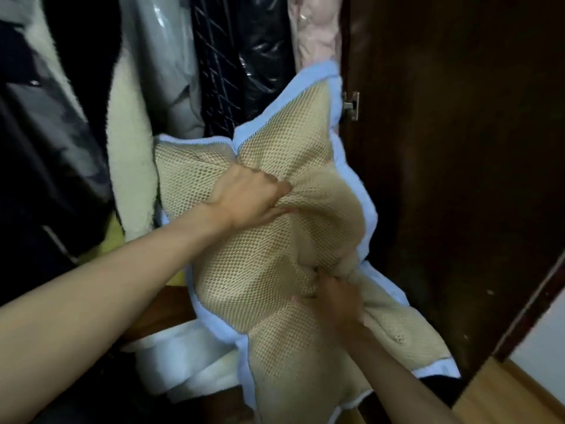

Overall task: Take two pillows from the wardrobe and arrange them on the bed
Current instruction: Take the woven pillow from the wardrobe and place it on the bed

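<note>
A beige mesh pillow with a light blue border fills the middle of the head view, held up in front of the open wardrobe. My left hand is shut on a bunch of its mesh near the top. My right hand grips a fold of the mesh lower down. A second pillow with the same blue edge and beige mesh appears to lie behind the first at the left, though it could be part of the same one. The bed is out of sight.
Hanging clothes fill the wardrobe: dark coats, a cream fleece, a grey garment, a plastic-covered dark jacket. The dark wooden door stands open at the right. White bedding lies below, wooden floor at bottom right.
</note>
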{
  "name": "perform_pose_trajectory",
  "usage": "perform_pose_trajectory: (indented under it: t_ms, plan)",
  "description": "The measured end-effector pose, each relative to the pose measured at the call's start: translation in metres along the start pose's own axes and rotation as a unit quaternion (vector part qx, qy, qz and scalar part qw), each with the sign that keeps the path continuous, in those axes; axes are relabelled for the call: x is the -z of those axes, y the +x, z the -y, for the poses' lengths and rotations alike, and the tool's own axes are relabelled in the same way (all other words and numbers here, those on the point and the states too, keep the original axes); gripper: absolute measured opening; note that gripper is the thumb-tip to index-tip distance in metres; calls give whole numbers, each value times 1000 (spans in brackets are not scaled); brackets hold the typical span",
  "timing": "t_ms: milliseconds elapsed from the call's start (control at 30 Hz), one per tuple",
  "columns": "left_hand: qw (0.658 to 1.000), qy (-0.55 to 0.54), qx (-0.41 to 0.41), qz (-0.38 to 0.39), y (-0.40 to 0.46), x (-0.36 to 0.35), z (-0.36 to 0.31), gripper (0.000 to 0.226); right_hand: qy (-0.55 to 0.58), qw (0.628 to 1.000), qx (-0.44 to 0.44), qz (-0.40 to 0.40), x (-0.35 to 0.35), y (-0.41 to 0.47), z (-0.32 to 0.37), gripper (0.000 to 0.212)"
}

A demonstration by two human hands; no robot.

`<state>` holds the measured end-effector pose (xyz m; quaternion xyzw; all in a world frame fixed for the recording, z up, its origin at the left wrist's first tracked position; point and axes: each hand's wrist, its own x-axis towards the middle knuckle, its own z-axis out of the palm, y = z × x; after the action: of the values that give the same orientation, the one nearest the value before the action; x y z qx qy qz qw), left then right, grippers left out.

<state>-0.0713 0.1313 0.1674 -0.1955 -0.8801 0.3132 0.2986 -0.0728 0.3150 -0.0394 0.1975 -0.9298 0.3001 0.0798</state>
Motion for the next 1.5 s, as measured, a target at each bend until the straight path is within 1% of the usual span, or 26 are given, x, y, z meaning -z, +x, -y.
perform_pose_trajectory:
  t_ms: [67,133,167,233,300,367,433,467,533,600,633,667,700,767,833,933,1000,1033,1133,1167,1267,1333,1400,1500]
  plan:
    - [1000,-1,0,-20,-28,41,-2,60,-30,999,16,-24,13,-16,11,62]
    - [999,29,4,-23,-53,81,-1,51,1,999,38,-34,25,-24,25,67]
    - [998,53,16,-17,-62,100,1,48,16,998,58,-28,30,-25,34,70]
    - [995,89,45,5,-79,144,6,43,24,995,94,-1,39,-27,58,67]
    - [989,123,78,32,-95,184,14,40,67,989,133,7,46,-31,88,66]
    - [981,154,109,49,-111,217,23,31,58,979,195,1,50,-37,119,79]
    - [965,202,142,89,-130,245,31,25,40,962,269,-15,52,-44,148,99]
    - [955,226,159,110,-141,259,32,25,45,953,300,-19,55,-50,161,104]
    - [937,265,180,136,-160,289,27,34,70,931,358,-4,60,-66,184,102]
    - [921,291,202,164,-174,317,17,45,112,905,410,28,65,-82,199,89]
    - [910,302,219,180,-180,332,10,46,134,890,433,44,69,-89,204,82]
    - [899,313,241,190,-186,348,1,46,150,874,457,61,72,-97,209,76]
    - [888,321,265,197,-193,365,-8,45,165,857,483,70,74,-105,214,75]
    - [858,335,317,227,-208,403,-26,39,198,815,538,86,78,-125,232,83]
    - [820,349,370,263,-229,442,-43,37,227,768,587,120,84,-153,255,90]
    - [751,379,434,321,-268,496,-74,54,262,687,662,145,88,-208,285,88]
    - [713,401,453,353,-298,528,-100,63,278,633,703,167,85,-250,299,84]
    - [696,410,461,368,-314,544,-115,61,283,607,722,174,83,-272,306,82]
    - [634,420,501,414,-358,589,-159,40,292,532,769,201,76,-337,327,83]
    - [613,422,516,424,-370,603,-173,40,290,507,784,210,75,-359,334,82]
    - [554,442,552,440,-405,639,-217,50,286,439,822,225,70,-417,356,75]
    - [516,458,576,439,-426,660,-242,61,285,404,843,212,66,-452,374,74]
    - [490,465,599,431,-448,679,-263,67,281,372,861,202,61,-483,394,75]
    - [458,475,623,420,-478,702,-283,62,278,329,877,211,52,-524,429,72]
